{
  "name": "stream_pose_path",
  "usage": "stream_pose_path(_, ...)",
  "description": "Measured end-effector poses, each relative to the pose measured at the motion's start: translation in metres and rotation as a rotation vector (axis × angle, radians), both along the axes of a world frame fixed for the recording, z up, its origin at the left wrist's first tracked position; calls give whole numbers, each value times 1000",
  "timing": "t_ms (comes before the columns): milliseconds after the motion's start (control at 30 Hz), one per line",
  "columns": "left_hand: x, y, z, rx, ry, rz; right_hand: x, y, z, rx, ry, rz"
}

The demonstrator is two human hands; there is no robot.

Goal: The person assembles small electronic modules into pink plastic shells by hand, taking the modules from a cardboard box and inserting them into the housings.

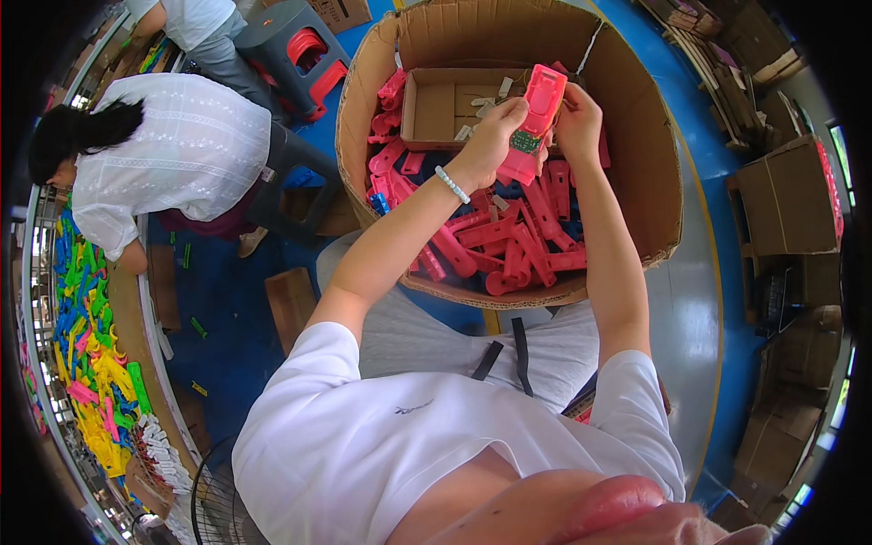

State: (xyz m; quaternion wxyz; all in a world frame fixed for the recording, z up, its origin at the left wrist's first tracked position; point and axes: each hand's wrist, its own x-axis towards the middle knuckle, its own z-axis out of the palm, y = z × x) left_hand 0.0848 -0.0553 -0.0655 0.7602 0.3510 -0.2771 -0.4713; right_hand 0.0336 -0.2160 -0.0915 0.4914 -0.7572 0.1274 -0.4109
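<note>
Pink part held over the carton

Both hands up: left hand [490, 136] and right hand [578, 123] grasp a pink plastic housing [536, 123] above the big cardboard box [654, 163] of pink parts [509, 236]. Blue floor [227, 300] below; far left, a seated co-worker [173, 154].

Pink plastic shell [536, 123] w/ a small green board on it. Pile of parts [509, 236] below is pink too, plus 1 blue bit. Big carton [654, 163] and small inner box [436, 104] plain brown. Floor [227, 300] blue. Bracelet [451, 184] white beads. Coworker's shirt [182, 145] white.
</note>
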Motion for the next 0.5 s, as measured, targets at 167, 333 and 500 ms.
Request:
stream_pose_path(167,11,-3,-11,50,-202,101,2,10,-4,382,-80,298)
stream_pose_path(333,20,-6,-19,75,-301,254,-11,6,8,722,-100,686)
stream_pose_path(500,20,-5,-17,58,-565,358,-13,5,8,824,-106,704)
